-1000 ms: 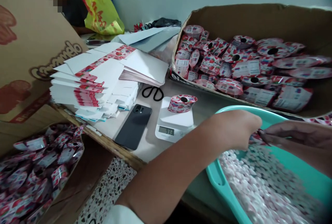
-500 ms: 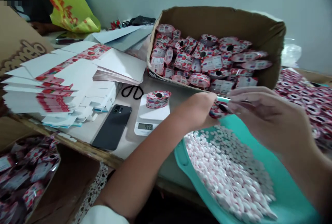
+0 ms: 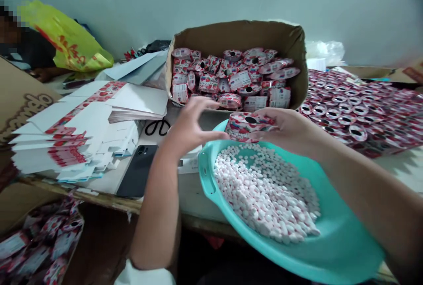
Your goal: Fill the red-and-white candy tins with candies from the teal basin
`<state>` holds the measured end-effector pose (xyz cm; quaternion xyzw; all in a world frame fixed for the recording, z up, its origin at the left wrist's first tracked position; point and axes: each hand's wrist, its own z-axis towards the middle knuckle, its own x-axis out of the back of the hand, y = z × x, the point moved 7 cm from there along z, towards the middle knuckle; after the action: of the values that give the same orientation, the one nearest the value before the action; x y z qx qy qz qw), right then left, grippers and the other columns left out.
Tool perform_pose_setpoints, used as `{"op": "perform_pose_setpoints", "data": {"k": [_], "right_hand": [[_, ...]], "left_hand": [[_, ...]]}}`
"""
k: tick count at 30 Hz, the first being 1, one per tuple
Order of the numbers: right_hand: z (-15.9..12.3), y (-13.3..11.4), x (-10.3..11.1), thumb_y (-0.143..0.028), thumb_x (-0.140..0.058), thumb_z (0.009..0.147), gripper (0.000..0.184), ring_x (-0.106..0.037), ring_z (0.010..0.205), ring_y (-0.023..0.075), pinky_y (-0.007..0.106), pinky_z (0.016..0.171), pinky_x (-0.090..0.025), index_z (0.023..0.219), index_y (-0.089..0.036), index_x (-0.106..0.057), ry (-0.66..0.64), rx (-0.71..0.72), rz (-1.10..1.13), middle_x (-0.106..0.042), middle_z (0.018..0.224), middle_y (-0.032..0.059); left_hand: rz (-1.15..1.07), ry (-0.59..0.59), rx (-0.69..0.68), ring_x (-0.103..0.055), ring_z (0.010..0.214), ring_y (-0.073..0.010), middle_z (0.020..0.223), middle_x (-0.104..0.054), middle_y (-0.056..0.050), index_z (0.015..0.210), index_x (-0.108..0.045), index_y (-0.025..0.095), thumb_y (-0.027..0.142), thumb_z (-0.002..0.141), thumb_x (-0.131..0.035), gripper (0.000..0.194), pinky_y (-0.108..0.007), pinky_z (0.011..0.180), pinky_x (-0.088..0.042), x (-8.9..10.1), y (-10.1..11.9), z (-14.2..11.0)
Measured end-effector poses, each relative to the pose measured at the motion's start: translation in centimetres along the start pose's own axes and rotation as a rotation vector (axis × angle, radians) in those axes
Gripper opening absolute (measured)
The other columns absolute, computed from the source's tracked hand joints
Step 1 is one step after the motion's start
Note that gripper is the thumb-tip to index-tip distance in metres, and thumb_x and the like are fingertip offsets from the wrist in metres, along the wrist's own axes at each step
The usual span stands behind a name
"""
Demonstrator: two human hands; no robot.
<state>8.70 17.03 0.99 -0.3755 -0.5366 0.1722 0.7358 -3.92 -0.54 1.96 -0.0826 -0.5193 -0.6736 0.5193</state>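
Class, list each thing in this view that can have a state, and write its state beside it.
Left hand: open, fingers spread
Right hand: closed on the printed packet
Printed packet: held above the basin's edge
Teal basin: partly filled with small white pieces
Cardboard box: open, packets inside
Phone: lying camera side up
White cartons: flat, stacked
Scale: mostly hidden, reading not visible

On your counter (image 3: 195, 190), white cartons (image 3: 74, 137) lie stacked at left, with a dark phone (image 3: 137, 174), black scissor handles (image 3: 157, 123) and a partly hidden white scale (image 3: 188, 165) nearby. The teal basin (image 3: 350, 245) overhangs the front edge; beyond sit a cardboard box (image 3: 238, 34) and, rightward, massed packets (image 3: 358, 109).
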Motion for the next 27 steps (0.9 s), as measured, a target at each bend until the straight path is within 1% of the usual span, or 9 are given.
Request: {"op": "perform_pose_setpoints", "data": {"k": [3, 5, 8, 11, 14, 16, 18, 22, 27], "right_hand": [[-0.1, -0.7, 1.5, -0.041, -0.072, 0.075, 0.035, -0.062, 0.075, 0.0181, 0.029, 0.064, -0.046, 0.1, -0.017, -0.067, 0.123, 0.0, -0.134, -0.07, 0.086, 0.0048], [-0.3, -1.3, 2.6, -0.045, -0.076, 0.071, 0.044, -0.06, 0.074, 0.0189, 0.03, 0.063, -0.044, 0.105, -0.018, -0.068, 0.211, 0.021, -0.163, -0.07, 0.087, 0.0046], [-0.6, -1.8, 3.8, -0.045, -0.078, 0.069, 0.046, -0.057, 0.066, 0.0175, 0.03, 0.058, -0.04, 0.105, -0.017, -0.067, 0.293, 0.024, -0.159, -0.067, 0.078, 0.0029], [-1.0, -2.2, 4.3, -0.043, -0.076, 0.071, 0.036, -0.056, 0.064, 0.0162, 0.03, 0.057, -0.039, 0.094, -0.017, -0.066, 0.338, 0.065, -0.102, -0.066, 0.077, 0.0019], [-1.2, -1.8, 5.0, -0.044, -0.076, 0.07, 0.034, -0.055, 0.067, 0.0164, 0.03, 0.059, -0.039, 0.089, -0.017, -0.065, 0.406, 0.06, -0.096, -0.065, 0.082, 0.0022], [-1.2, -1.4, 5.6, -0.043, -0.076, 0.069, 0.037, -0.054, 0.069, 0.0165, 0.03, 0.06, -0.039, 0.093, -0.017, -0.065, 0.448, 0.038, -0.074, -0.064, 0.083, 0.0019], [-1.2, -1.1, 6.1, -0.043, -0.076, 0.069, 0.04, -0.054, 0.069, 0.0164, 0.029, 0.061, -0.039, 0.098, -0.017, -0.066, 0.493, 0.037, -0.048, -0.064, 0.083, 0.0014], [-1.0, -0.7, 6.0, -0.044, -0.077, 0.07, 0.04, -0.052, 0.067, 0.0153, 0.029, 0.061, -0.038, 0.097, -0.017, -0.066, 0.488, 0.052, -0.057, -0.062, 0.081, 0.0011], [-0.8, -0.4, 5.2, -0.047, -0.075, 0.07, 0.038, -0.05, 0.065, 0.0149, 0.029, 0.059, -0.036, 0.093, -0.018, -0.064, 0.444, 0.076, -0.059, -0.059, 0.076, 0.0003]], "left_hand": [[0.187, 0.306, 0.36, -0.043, 0.136, -0.0316, 0.146, -0.047, -0.014, 0.138, -0.047, 0.021, 0.041, 0.064, -0.085, 0.086, -0.042, 0.114, -0.035, 3.7, -5.8, -3.2], [0.193, 0.236, 0.599, -0.055, 0.125, -0.0325, 0.137, -0.057, -0.017, 0.137, -0.049, 0.016, 0.033, 0.06, -0.086, 0.087, -0.043, 0.106, -0.043, 3.2, -9.7, -4.9], [0.194, 0.118, 0.62, -0.066, 0.098, -0.027, 0.106, -0.072, -0.01, 0.109, -0.067, 0.016, 0.032, 0.066, -0.079, 0.048, -0.037, 0.09, -0.051, 1.6, -11.5, -5.0], [0.262, 0.252, 0.465, -0.067, 0.087, -0.0226, 0.095, -0.073, -0.006, 0.099, -0.069, 0.017, 0.031, 0.069, -0.074, 0.033, -0.033, 0.082, -0.052, 2.2, -9.0, -3.7], [0.245, 0.365, 0.271, -0.068, 0.088, -0.0214, 0.101, -0.072, -0.008, 0.104, -0.066, 0.017, 0.034, 0.073, -0.073, 0.036, -0.03, 0.08, -0.053, 3.4, -3.9, -2.6], [0.261, 0.377, 0.123, -0.069, 0.093, -0.0219, 0.108, -0.07, -0.009, 0.11, -0.064, 0.017, 0.036, 0.077, -0.071, 0.039, -0.03, 0.082, -0.053, 3.9, -0.1, -2.2], [0.345, 0.276, 0.024, -0.068, 0.099, -0.0232, 0.112, -0.07, -0.009, 0.116, -0.062, 0.019, 0.036, 0.081, -0.069, 0.039, -0.032, 0.085, -0.053, 3.3, 2.8, -1.7], [0.507, -0.053, -0.014, -0.069, 0.096, -0.0259, 0.109, -0.072, -0.008, 0.116, -0.061, 0.021, 0.038, 0.091, -0.059, 0.03, -0.035, 0.08, -0.054, 0.9, 4.2, -1.4], [0.571, 0.011, -0.111, -0.068, 0.106, -0.0265, 0.119, -0.07, -0.011, 0.125, -0.059, 0.02, 0.037, 0.095, -0.055, 0.036, -0.036, 0.091, -0.053, 1.4, 4.5, -1.9]]}}
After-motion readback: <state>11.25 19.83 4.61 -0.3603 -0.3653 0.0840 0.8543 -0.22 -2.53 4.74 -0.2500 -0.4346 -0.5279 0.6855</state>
